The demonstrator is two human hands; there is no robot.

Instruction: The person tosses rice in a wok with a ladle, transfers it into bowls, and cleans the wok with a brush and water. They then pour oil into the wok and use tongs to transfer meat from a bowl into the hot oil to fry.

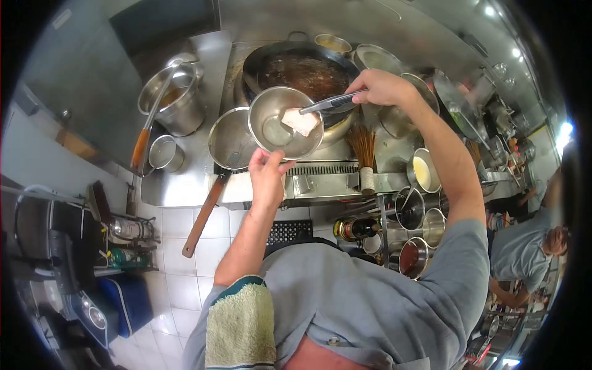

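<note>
My left hand (268, 176) grips the near rim of a metal bowl (269, 106), which is tilted toward me. A pale, whitish piece of food (300, 122) is inside the bowl, at the tips of the tongs (333, 102). My right hand (383, 89) is closed around the handle end of these tongs, reaching in from the right. Just behind the bowl stands a large dark wok (253, 65) with brownish liquid (302, 75) in it. A round strainer (225, 135) with a wooden handle lies to the left of the bowl, partly covered by it.
On the left of the counter are a tall pot (185, 117) with a long-handled ladle (145, 139) across it and a small metal cup (166, 153). A bamboo brush (362, 148) stands at the stove's front edge. Several sauce containers (412, 256) line my right. Another person (524, 250) is further right.
</note>
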